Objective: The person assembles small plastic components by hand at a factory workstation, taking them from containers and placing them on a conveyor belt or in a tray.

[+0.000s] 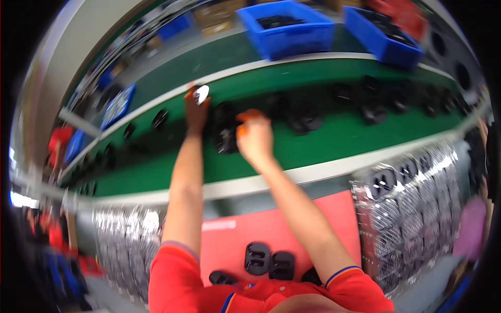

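The left hand [196, 113] has its fingers close around a small shiny thing [202, 94], bright white on one side; it is blurry. The right hand [257, 138] has its fingers bent in, with orange tips, and I cannot tell if they hold anything. Just left of these fingers, a black piece [226, 141] lies on the green belt [329, 136], between the two hands. More black pieces [308, 122] sit to the right of the right fingers. Past the fingers, on the far side, is a big blue box [295, 43] with dark things inside. Nearer the body than both hands, two black pads [257, 258] lie side by side on a red mat [224, 255]. Right of them is a clear tray [407, 214].
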The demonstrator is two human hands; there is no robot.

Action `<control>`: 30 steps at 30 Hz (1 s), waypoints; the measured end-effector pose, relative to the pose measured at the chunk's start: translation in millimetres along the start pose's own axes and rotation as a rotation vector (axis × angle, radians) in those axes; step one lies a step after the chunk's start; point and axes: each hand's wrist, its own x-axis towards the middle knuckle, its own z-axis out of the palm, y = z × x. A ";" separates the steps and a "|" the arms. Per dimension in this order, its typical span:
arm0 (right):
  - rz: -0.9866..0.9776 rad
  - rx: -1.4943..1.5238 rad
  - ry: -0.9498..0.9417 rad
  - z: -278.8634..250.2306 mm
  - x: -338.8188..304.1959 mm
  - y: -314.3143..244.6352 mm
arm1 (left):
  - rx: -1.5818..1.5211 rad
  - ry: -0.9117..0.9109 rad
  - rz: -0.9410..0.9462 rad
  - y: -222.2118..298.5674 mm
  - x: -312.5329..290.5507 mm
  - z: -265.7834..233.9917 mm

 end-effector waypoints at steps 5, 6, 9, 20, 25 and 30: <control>-0.003 0.169 0.061 4.4 -2.9 -33.3 | -0.374 -0.003 -0.065 -55.3 -15.1 -8.4; 0.010 0.185 0.091 -0.3 -7.0 -18.1 | -0.124 0.023 0.130 -27.6 -18.9 -2.8; 0.044 0.490 0.152 -2.7 -3.2 -29.1 | -0.258 0.169 -0.152 1.9 -14.0 -42.1; 0.429 1.081 -0.331 -5.4 6.1 -49.1 | -0.812 -0.278 -0.045 131.5 -52.5 -151.7; 0.492 1.147 -0.362 5.4 -2.9 -41.4 | -0.908 -0.115 -0.295 132.8 -64.5 -144.4; 0.624 1.293 -0.416 -1.7 -7.4 -52.1 | -1.065 -0.087 -0.358 134.0 -61.9 -149.3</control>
